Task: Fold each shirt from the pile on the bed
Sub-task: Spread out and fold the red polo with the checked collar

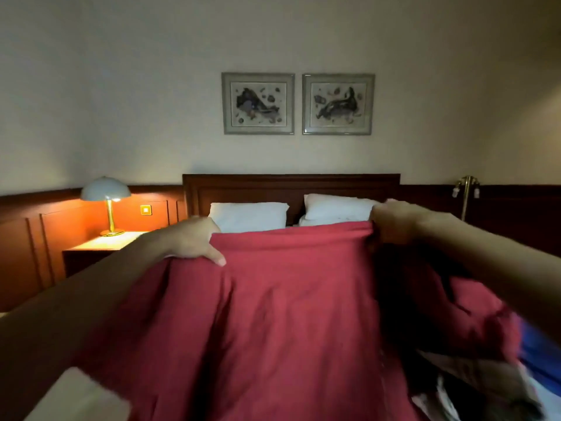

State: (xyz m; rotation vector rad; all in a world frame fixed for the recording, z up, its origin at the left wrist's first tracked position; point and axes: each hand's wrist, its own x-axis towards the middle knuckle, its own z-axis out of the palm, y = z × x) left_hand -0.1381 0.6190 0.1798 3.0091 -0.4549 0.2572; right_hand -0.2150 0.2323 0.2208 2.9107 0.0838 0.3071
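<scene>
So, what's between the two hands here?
In the head view, the top edge of the red shirt stretches from the left hand to the right hand, both gripping it; pillows sit behind.

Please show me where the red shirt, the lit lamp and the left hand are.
red shirt (273, 314), head view, middle of the hanging cloth.
lamp (105, 189), head view, on its dome shade.
left hand (191, 238), head view, back of the hand.

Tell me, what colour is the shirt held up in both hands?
Plain red shirt, seen best in the head view.
</scene>
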